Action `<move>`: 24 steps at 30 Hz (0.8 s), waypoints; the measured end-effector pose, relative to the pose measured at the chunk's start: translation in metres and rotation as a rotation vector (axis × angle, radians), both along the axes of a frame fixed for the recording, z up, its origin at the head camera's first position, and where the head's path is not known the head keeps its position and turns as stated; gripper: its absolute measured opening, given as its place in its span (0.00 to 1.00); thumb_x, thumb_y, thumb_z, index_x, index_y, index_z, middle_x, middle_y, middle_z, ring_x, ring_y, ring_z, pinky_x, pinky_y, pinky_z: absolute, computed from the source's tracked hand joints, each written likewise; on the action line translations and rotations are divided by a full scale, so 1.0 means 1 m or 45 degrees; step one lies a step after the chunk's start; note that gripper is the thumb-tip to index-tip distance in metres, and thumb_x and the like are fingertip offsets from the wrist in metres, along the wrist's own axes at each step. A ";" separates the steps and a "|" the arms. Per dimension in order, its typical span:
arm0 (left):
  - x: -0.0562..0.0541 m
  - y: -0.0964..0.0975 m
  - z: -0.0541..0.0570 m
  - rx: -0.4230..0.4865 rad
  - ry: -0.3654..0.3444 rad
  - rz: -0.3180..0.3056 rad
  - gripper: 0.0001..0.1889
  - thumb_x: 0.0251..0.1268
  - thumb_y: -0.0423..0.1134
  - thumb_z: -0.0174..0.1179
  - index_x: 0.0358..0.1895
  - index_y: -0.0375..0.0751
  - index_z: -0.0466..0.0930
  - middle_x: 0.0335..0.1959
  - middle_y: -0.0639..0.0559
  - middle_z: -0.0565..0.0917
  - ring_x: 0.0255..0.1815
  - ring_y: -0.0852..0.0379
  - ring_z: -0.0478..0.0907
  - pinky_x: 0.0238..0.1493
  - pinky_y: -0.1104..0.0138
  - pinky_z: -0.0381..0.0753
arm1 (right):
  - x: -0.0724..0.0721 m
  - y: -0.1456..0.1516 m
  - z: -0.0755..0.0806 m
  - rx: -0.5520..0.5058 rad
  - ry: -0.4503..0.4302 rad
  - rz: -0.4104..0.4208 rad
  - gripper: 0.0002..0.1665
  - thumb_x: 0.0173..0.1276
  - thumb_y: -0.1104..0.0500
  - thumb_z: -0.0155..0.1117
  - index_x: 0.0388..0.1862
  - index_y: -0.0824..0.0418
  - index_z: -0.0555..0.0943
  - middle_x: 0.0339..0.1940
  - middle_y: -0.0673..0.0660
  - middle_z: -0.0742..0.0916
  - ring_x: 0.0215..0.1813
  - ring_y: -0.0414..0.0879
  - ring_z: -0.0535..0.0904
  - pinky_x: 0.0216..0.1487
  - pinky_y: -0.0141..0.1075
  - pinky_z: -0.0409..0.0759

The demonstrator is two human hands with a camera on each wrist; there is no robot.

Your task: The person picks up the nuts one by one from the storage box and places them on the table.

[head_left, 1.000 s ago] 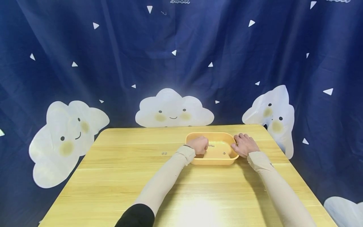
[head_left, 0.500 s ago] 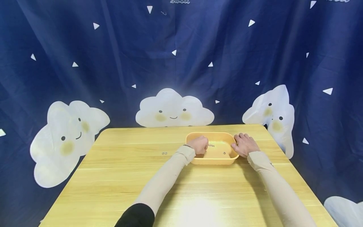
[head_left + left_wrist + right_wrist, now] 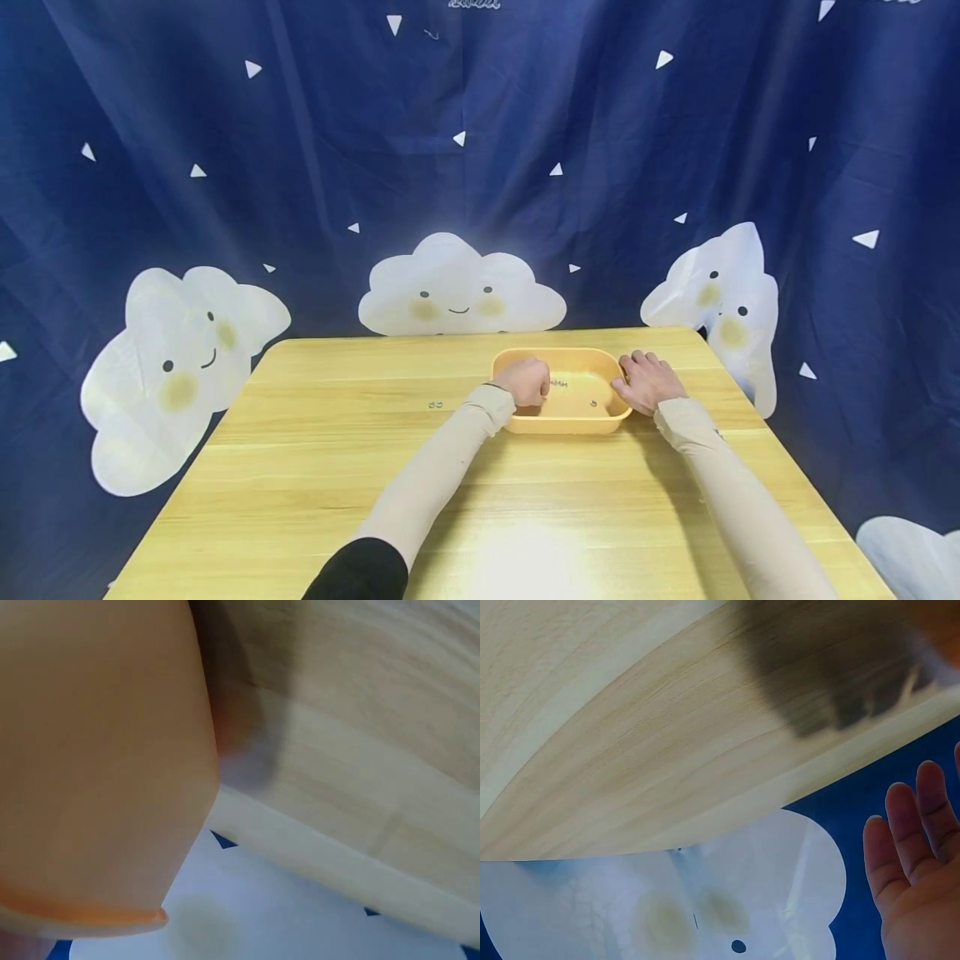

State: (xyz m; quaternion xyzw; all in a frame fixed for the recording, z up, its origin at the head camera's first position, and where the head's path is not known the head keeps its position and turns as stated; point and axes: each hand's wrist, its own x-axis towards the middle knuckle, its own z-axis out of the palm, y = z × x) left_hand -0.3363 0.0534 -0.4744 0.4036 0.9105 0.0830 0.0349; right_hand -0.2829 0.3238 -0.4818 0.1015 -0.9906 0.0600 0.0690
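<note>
A yellow-orange plastic basin [image 3: 570, 425] stands at the table's far side. My left hand [image 3: 525, 382] reaches over its left end, fingers curled down inside; the fingertips and anything between them are hidden. Right beside those fingers lies a short row of small shiny metal pieces [image 3: 559, 384] on the basin floor. Another such metal piece [image 3: 593, 403] sits near the right end. My right hand [image 3: 648, 383] grips the basin's right end, thumb over the rim and the other fingers outside. The left wrist view shows the basin's outer wall [image 3: 105, 750] close up.
Two more small metal pieces [image 3: 435, 405] lie on the wooden table [image 3: 337, 467], left of the basin. The table's far edge runs just behind the basin. A dark blue curtain [image 3: 480, 192] with cloud and triangle prints hangs beyond it.
</note>
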 end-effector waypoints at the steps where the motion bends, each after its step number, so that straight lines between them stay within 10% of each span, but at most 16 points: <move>1: -0.001 0.000 -0.001 0.004 -0.007 -0.001 0.13 0.57 0.35 0.74 0.18 0.49 0.83 0.21 0.62 0.83 0.24 0.66 0.72 0.26 0.77 0.72 | 0.000 0.000 0.000 0.000 0.000 0.000 0.27 0.72 0.49 0.51 0.58 0.67 0.78 0.59 0.70 0.82 0.60 0.70 0.76 0.56 0.64 0.76; 11: 0.000 -0.005 -0.001 0.203 -0.146 0.063 0.05 0.56 0.34 0.73 0.36 0.45 0.93 0.40 0.55 0.92 0.41 0.63 0.87 0.44 0.77 0.83 | 0.000 0.000 0.000 -0.003 -0.001 0.000 0.27 0.72 0.49 0.50 0.59 0.67 0.78 0.58 0.70 0.82 0.59 0.69 0.76 0.56 0.64 0.76; 24: 0.004 -0.012 0.008 0.356 -0.268 0.126 0.05 0.59 0.37 0.74 0.38 0.44 0.93 0.40 0.55 0.93 0.33 0.67 0.82 0.38 0.78 0.79 | 0.000 0.001 0.000 -0.010 -0.008 -0.008 0.27 0.72 0.50 0.50 0.59 0.67 0.78 0.59 0.70 0.82 0.59 0.69 0.76 0.56 0.64 0.76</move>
